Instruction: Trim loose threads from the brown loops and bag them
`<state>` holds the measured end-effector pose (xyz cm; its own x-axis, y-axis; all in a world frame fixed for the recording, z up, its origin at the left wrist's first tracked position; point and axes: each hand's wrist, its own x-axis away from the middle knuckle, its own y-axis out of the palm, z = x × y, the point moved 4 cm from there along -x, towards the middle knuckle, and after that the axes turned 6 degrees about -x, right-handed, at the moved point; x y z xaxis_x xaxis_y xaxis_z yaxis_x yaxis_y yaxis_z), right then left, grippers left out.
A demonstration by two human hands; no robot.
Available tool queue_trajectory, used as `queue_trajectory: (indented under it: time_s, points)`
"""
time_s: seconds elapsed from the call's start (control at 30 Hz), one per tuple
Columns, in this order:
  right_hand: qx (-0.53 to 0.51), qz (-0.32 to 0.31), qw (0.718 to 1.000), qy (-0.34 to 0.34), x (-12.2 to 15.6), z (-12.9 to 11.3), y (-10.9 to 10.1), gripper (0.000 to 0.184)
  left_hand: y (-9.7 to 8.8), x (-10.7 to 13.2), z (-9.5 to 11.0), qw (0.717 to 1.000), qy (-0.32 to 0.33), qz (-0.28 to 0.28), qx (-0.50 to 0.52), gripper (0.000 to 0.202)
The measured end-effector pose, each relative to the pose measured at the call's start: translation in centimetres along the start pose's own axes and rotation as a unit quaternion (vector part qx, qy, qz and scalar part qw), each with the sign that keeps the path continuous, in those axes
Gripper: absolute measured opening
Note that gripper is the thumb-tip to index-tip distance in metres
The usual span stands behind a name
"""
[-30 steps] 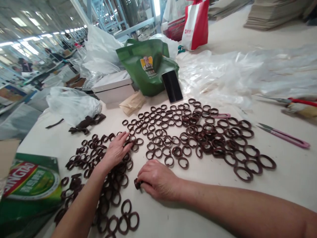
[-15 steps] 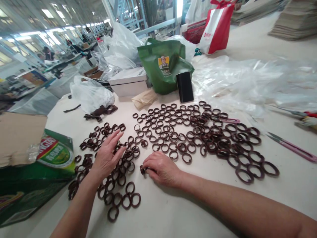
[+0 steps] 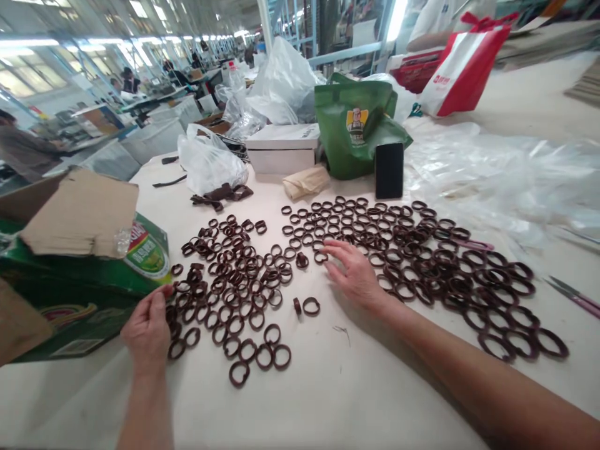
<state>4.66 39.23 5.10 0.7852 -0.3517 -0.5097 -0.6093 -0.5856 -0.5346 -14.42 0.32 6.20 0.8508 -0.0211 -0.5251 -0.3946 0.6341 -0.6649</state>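
Note:
Many dark brown loops, like belt keepers, cover the table in a left pile (image 3: 237,281) and a larger right group (image 3: 412,250). At the outer edge of the left pile, beside the green carton (image 3: 107,300), is my left hand (image 3: 147,328). Its thumb and fingers are pressed together, and whatever lies between the tips is hidden. My right hand (image 3: 354,275) reaches over the near edge of the right group with fingers stretched apart, the tips by a loop (image 3: 321,257). Between the hands, one loop stands on its side (image 3: 297,306) against a flat-lying loop (image 3: 311,305).
Behind the loops are a white plastic bag (image 3: 210,162), dark brown scraps (image 3: 220,196), a white box (image 3: 281,156), a green bag (image 3: 359,131) and a phone (image 3: 389,170). Clear plastic sheets (image 3: 497,169) and pink-handled snips (image 3: 574,297) lie at the right. A person (image 3: 23,147) sits far left.
My left hand has left the middle of the left pile for the carton's side, its fingers closing. My right hand let go of a loop and moved to the right group. The view swung left.

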Motion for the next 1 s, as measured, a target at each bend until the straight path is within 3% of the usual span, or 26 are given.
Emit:
queue_trajectory:
  time_s: [0.1,0.2,0.27,0.4,0.47,0.53,0.67,0.73,0.83,1.0]
  points:
    - [0.048,-0.067,0.992,-0.092,-1.9,-1.5,2.8,0.027,1.1,0.2,0.1,1.000,-0.026,0.000,0.013,0.038]
    - [0.115,-0.141,0.975,-0.126,-3.1,-1.3,5.2,0.028,1.4,0.6,0.7,1.000,0.005,-0.002,-0.019,0.036]
    - [0.163,-0.151,0.969,-0.107,-3.6,-0.1,5.2,0.030,1.3,0.7,0.9,1.000,0.020,0.002,-0.023,0.035]
    - [0.238,-0.102,0.964,-0.054,-4.4,1.7,2.9,0.030,1.1,0.5,1.1,0.999,0.033,0.007,-0.024,0.031]
    - [0.229,-0.086,0.969,-0.046,-4.4,1.3,2.5,0.032,1.1,0.3,1.1,0.999,0.039,0.008,-0.022,0.030]
    - [0.184,-0.100,0.976,-0.061,-4.1,-0.1,3.5,0.033,1.2,0.3,1.1,0.999,0.049,0.006,-0.018,0.029]
    - [0.091,-0.199,0.965,-0.148,-3.0,-3.6,7.2,0.033,1.2,0.5,0.9,0.998,0.064,0.000,-0.024,0.028]
    - [0.083,-0.232,0.952,-0.178,-2.6,-4.3,8.0,0.028,1.2,0.6,0.9,0.997,0.067,0.003,-0.030,0.029]
    - [0.118,-0.229,0.949,-0.182,-2.3,-3.7,6.4,0.009,1.1,0.7,1.0,0.997,0.067,0.011,-0.039,0.030]
    - [0.172,-0.170,0.963,-0.120,-2.2,-1.2,1.0,0.020,0.8,0.7,1.7,0.996,0.077,0.014,-0.039,0.032]
